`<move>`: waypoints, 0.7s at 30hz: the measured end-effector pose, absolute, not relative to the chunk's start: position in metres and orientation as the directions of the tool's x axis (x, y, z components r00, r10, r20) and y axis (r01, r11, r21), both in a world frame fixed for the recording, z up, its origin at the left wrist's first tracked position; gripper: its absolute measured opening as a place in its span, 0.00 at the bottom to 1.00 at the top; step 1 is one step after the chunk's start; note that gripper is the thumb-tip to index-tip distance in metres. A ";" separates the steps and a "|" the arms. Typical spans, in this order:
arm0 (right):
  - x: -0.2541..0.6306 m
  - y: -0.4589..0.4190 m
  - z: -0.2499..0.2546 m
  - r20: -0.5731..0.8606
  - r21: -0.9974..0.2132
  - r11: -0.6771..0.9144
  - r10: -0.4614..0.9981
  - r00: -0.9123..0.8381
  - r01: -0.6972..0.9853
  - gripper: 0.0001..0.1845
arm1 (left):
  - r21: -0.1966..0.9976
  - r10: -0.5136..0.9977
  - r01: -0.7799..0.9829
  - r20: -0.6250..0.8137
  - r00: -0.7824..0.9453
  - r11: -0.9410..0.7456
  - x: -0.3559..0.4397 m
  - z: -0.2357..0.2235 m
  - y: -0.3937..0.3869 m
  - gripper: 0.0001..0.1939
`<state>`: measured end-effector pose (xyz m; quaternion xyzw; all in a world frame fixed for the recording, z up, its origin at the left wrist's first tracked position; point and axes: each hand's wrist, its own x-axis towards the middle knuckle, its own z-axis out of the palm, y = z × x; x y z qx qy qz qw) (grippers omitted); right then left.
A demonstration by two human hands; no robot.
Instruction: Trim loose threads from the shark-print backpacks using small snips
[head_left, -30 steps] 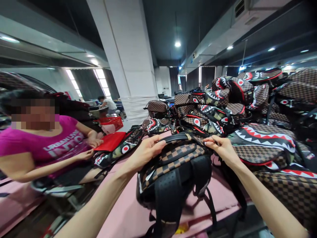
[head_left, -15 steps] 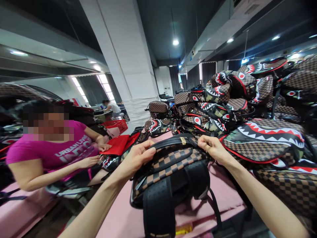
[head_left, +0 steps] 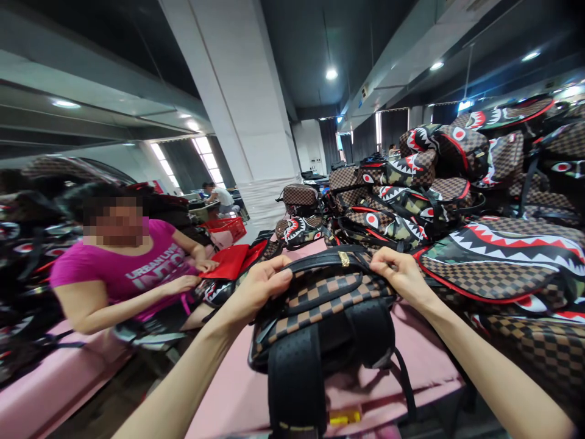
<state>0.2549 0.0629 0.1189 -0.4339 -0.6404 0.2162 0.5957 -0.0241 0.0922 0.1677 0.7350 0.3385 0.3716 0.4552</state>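
Note:
A brown-and-black checkered backpack [head_left: 320, 305] lies in front of me, its black padded shoulder straps [head_left: 296, 378] turned toward me. Closed on the left side of its black-edged top is my left hand [head_left: 265, 281], thumb against the fingers. My right hand [head_left: 395, 268] pinches the same top edge at the right side. Between the two hands a small gold metal plate [head_left: 343, 260] shows on the black band. The fingertips of both hands are partly hidden by the edge they grip.
The backpack rests on a pink table cover [head_left: 223, 390]. Checkered backpacks with shark-mouth prints [head_left: 493, 262] pile up at the right. To the left a person in a magenta shirt [head_left: 155, 268] handles a red piece [head_left: 228, 262]. A white pillar [head_left: 237, 91] stands behind.
The view has shifted slightly left, so everything appears a little further right. Both hands keep their hold on the backpack's top edge.

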 end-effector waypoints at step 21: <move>0.165 -0.018 0.155 0.576 0.029 0.321 0.769 -0.278 0.947 0.17 | 0.981 0.883 -0.097 0.194 0.427 -0.169 0.030 0.179 0.086 0.24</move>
